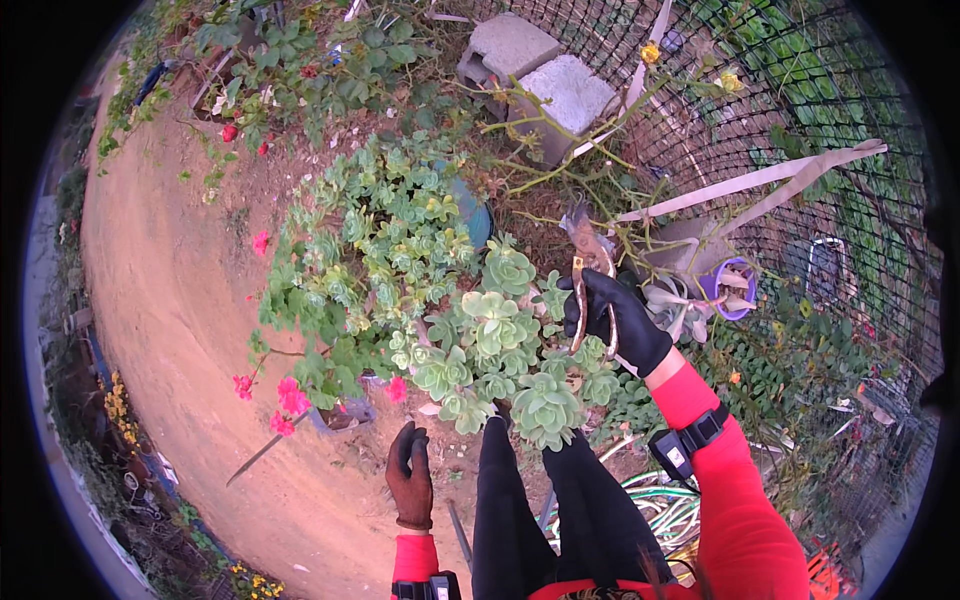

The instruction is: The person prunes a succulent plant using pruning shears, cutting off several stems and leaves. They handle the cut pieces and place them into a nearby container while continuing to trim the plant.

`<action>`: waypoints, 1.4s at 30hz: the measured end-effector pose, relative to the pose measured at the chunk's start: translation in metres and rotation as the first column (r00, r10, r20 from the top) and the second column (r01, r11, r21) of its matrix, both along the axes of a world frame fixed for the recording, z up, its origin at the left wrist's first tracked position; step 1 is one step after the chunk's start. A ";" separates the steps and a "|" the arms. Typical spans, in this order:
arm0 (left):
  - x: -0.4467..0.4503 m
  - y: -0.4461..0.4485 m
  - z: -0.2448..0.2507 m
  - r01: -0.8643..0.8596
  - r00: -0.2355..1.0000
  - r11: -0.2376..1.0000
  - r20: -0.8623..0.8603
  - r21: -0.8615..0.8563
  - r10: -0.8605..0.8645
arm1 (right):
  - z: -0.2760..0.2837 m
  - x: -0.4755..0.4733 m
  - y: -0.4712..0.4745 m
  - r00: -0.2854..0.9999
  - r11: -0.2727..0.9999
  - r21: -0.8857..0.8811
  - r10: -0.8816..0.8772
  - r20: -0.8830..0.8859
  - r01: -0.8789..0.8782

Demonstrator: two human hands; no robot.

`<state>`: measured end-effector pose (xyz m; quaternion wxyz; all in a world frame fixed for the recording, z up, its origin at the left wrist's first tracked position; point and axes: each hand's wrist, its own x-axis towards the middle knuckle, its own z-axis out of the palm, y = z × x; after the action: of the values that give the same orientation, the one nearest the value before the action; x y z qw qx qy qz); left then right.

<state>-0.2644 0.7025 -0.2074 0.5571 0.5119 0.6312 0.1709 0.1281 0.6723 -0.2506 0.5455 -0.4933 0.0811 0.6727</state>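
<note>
In my right hand (pixel 619 319), in a black glove, I hold a pair of worn pruning shears (pixel 592 251) by the handles, blades pointing away from me. The blades are near the thorny green stems (pixel 559 135) of a bush with yellow blooms (pixel 649 53); I cannot tell whether they touch a stem. Large rosette succulents (pixel 495 322) stand just left of this hand. My left hand (pixel 410 476), in a brown and black glove, hangs lower left over bare soil, fingers slightly curled and holding nothing. Pink geranium flowers (pixel 291 395) are to its left.
Concrete blocks (pixel 566 94) stand at the top beside black mesh netting (pixel 750 112). Pale fabric straps (pixel 765 174) run to the net. A purple pot (pixel 709 285) sits right of my right hand. Coiled hoses (pixel 664 510) lie by my legs. A dirt path (pixel 172 300) runs along the left.
</note>
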 end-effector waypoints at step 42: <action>0.283 0.142 -0.066 0.438 0.881 0.793 -0.379 0.423 -0.284 | -0.081 0.048 0.056 0.803 0.900 -0.228 0.436 0.407 -0.372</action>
<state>0.0188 0.8447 -0.2738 0.3279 0.7692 0.5308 0.1379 0.1766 0.7279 -0.3316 0.3579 -0.6767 -0.1078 0.6343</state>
